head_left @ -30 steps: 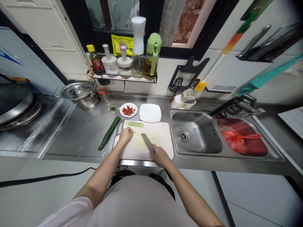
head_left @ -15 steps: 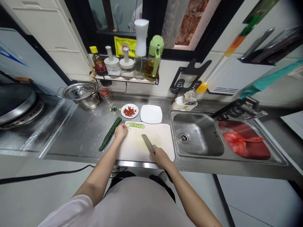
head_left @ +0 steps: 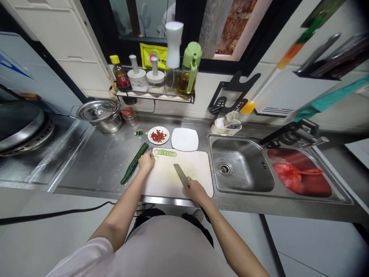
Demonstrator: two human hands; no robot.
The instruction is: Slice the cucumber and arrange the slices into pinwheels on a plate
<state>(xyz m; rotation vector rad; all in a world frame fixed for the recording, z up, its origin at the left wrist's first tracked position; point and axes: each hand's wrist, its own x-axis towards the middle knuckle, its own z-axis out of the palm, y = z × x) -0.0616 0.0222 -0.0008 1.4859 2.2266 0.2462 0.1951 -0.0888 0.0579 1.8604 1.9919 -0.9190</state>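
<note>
My right hand (head_left: 196,189) is wrapped round the handle of a kitchen knife (head_left: 180,174), its blade pointing up and left over the white cutting board (head_left: 198,165). A row of overlapping cucumber slices (head_left: 167,153) lies along the board's far left edge. My left hand (head_left: 147,161) is at that corner, fingers pinched beside a loose slice (head_left: 156,158); what sits between the fingertips is hidden. A whole dark green cucumber (head_left: 134,163) lies on the counter just left of this hand.
Behind the board stand a plate of chopped red pieces (head_left: 163,141) and a white square plate (head_left: 185,139), with cucumber ends (head_left: 140,132) nearby. A double sink (head_left: 242,163) is at right, its far basin holding a red bag (head_left: 288,177). A lidded steel pot (head_left: 106,121) stands left.
The view has shifted very slightly. My left fingertips sit a little further from the loose slice, which shows more clearly on the board. My right hand and the knife stay nearly still.
</note>
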